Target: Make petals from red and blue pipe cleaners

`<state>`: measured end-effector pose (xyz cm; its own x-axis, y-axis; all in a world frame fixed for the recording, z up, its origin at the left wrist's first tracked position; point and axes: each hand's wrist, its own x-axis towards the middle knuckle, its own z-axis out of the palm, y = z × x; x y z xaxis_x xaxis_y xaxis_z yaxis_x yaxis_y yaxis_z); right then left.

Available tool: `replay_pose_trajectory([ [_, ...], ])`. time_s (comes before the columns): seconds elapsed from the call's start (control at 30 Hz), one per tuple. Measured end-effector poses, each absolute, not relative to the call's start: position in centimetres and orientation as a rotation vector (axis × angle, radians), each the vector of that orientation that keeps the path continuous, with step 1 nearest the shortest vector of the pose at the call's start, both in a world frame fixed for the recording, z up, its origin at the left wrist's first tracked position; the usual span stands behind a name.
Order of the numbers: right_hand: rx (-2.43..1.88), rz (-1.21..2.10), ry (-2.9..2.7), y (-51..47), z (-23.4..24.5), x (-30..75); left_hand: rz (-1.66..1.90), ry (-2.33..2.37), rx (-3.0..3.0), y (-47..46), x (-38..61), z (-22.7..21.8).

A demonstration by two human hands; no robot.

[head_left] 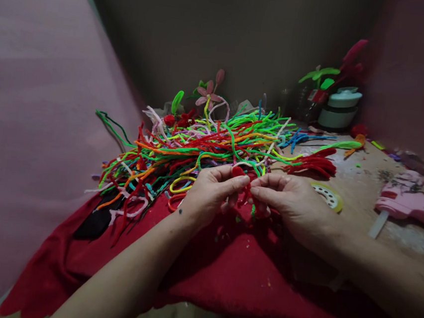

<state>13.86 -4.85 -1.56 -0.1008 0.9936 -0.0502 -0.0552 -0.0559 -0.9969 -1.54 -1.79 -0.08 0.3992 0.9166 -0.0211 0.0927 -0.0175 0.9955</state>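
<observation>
1. Taking the hands as the clock's centre, a tangled heap of fuzzy stems [198, 145] spreads from 9 to 1 o'clock, crowding close beyond the fingers.
2. A red cloth [219, 274] lies at 6 o'clock over the surface [368, 176]; both forearms hide parts of it.
3. The red fuzzy piece [238, 171] is at the centre, between the hands. The left hand [214, 191] pinches it between thumb and forefinger; the right hand [287, 196] has its fingers closed narrowly on it too.
4. At 3 o'clock are one tape roll [337, 201], partly covered by the right hand, and, farther out, one pink glue gun [406, 202].
5. One bundle of red stems [316, 164] lies at 2 o'clock; one pink flower [208, 96] rises at 11.
6. Two loops, one yellow [174, 185] and one orange, sit at 9; one black item [97, 218] lies at 8. The heaped stems are too tangled to count.
7. One lidded pale-blue container [338, 117] stands at 1 o'clock; I cannot tell what it holds.
</observation>
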Motion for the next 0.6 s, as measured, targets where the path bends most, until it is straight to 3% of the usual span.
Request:
replay_pose_trajectory([
  [0.6,-1.316,0.936,-1.545,-5.4,-1.4,13.6,0.919,1.047,1.525,-3.0,-0.3,0.6],
])
